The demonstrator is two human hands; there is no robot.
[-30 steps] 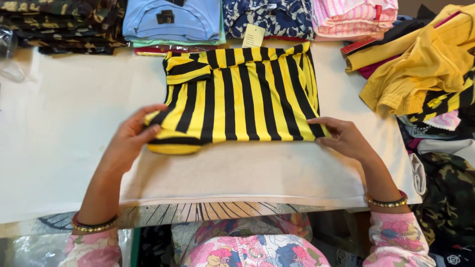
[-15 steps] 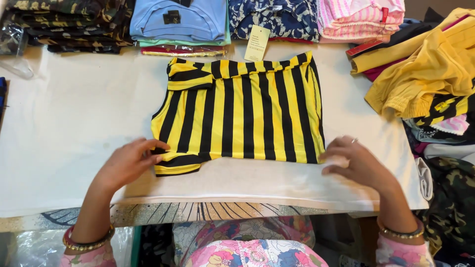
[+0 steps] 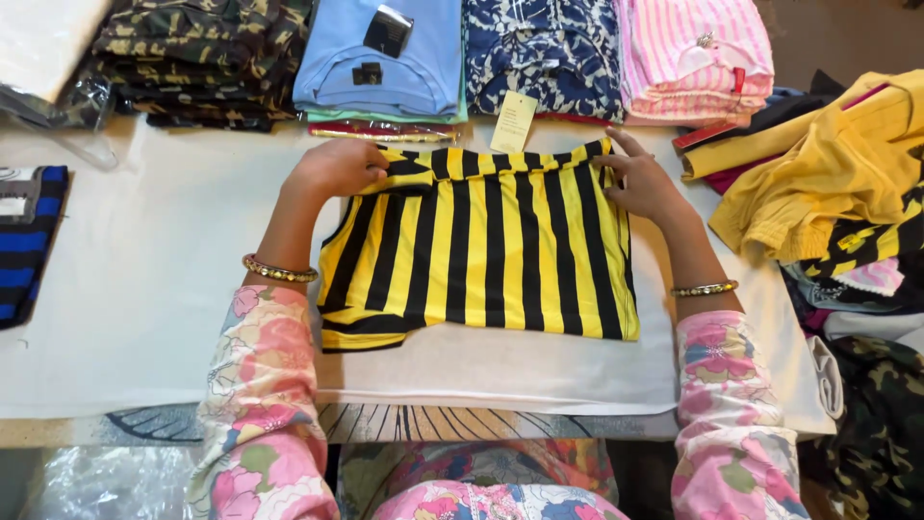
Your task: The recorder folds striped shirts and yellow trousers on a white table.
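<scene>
Nearest the camera are the floral sleeves and bangled wrists, reaching out over the white bench [image 3: 144,318]. On it, about centre, lies the folded shirt [image 3: 481,255], yellow with black stripes, flat on the white cloth. Its stripes run from 6 o'clock to 12 o'clock, while the folded packet looks slightly wider than deep, so its long axis lies roughly 9 to 3. The neck end seems to point to 12 o'clock, where a paper tag [image 3: 513,122] sticks out past the far edge; a loose hem curls at the near corner, toward 7 o'clock. The left hand [image 3: 337,169] sits at the far corner at 10 o'clock, fingers curled down on the cloth there, apparently pinching the folded edge, though the grip itself is hidden. The right hand [image 3: 643,183] lies at the 2 o'clock corner, fingers spread and pressed on the fabric. To do this fold well, both hands should probably keep the far edge taut and level, so the stripes stay parallel and the side edges line up; the near hem at 7 o'clock would want smoothing so it does not bunch. Beyond, at 12 o'clock, folded stacks line the bench: camouflage [image 3: 202,58], blue [image 3: 385,58], navy print [image 3: 544,48], pink stripes [image 3: 693,53]. At 3 o'clock lies a loose heap with a yellow garment [image 3: 818,173].
</scene>
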